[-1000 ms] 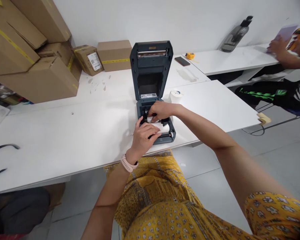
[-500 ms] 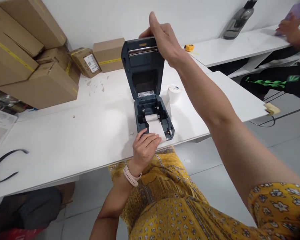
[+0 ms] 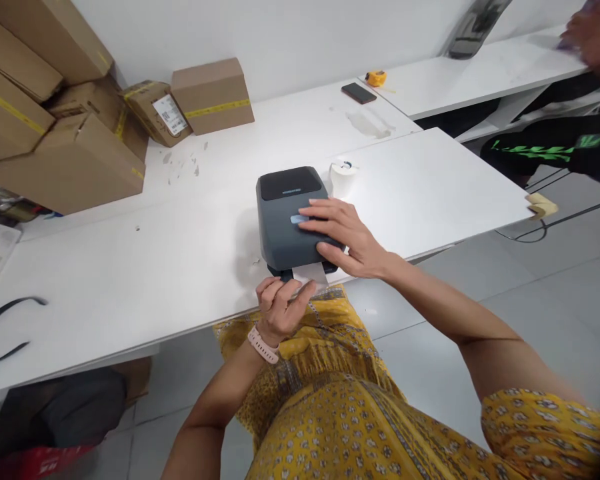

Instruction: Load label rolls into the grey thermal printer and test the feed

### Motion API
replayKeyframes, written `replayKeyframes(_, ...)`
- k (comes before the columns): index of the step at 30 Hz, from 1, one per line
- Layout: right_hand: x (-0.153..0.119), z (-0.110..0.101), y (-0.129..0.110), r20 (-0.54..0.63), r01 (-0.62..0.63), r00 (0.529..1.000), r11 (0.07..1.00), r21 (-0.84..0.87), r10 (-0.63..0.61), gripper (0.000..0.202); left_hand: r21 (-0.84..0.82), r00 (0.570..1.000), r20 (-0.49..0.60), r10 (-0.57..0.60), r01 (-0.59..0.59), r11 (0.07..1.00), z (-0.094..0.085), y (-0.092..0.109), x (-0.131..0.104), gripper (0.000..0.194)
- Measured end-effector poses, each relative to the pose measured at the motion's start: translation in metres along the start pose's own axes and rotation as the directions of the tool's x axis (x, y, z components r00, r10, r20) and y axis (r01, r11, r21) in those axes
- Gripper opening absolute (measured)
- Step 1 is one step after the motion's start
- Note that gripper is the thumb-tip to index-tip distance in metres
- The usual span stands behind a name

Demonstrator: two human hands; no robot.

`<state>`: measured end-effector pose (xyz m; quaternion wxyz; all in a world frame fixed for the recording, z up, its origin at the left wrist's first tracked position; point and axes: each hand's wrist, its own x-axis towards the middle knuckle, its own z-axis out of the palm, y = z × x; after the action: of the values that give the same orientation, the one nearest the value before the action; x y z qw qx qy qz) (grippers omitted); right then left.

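Observation:
A dark blue-grey label printer (image 3: 275,227) stands near the table's front edge, its lid lowered with a narrow dark gap along the front. My right hand (image 3: 347,237) lies on top of the lid, fingers stretched out, beside a pale blue patch. From the printer's front comes a strip of white label paper (image 3: 309,272). Just before it, my left hand (image 3: 283,303) has its fingers curled and the thumb along the strip's end, holding the paper. Behind the printer to the right is a white paper roll (image 3: 343,179).
Cardboard boxes (image 3: 213,97) are piled at the back left of the white table (image 3: 190,247). A phone (image 3: 359,93) and a yellow tape measure (image 3: 376,78) lie at the back. A dark curved band (image 3: 10,313) rests at the left. Another person's hand (image 3: 593,37) shows top right.
My right hand has brought the printer's lid down from upright and now rests on it. My left hand stays at the front with the paper, its fingers more curled.

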<state>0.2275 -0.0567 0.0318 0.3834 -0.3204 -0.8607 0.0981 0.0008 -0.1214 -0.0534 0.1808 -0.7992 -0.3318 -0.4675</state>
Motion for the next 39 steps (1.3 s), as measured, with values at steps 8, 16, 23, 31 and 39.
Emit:
replayKeyframes(8,-0.038,0.038,0.008,-0.031,-0.053,0.998,0.999,-0.002,0.052,0.056,0.054,0.999,-0.025,-0.026,0.027,0.998,0.017,-0.018,-0.011,0.041)
replayKeyframes(16,-0.046,0.069,0.005,-0.250,-0.171,0.950,0.982,0.087,0.187,0.060,-0.061,0.988,0.069,-0.137,0.141,0.988,0.028,-0.026,-0.005,0.067)
replayKeyframes(23,-0.056,0.078,-0.004,-0.317,-0.238,0.905,0.955,0.178,0.284,0.053,-0.183,0.954,0.145,-0.263,0.287,0.940,0.006,-0.008,-0.003,0.054)
replayKeyframes(31,-0.080,0.092,-0.023,-0.477,-0.342,0.763,0.899,0.274,0.436,0.054,-0.485,0.217,0.655,-0.723,0.855,-0.182,-0.020,0.049,0.001,0.059)
replayKeyframes(39,-0.075,0.084,-0.021,-0.482,-0.279,0.809,0.942,0.187,0.335,0.055,-0.410,0.034,0.716,-0.697,0.829,-0.381,-0.003,0.046,0.035,0.049)
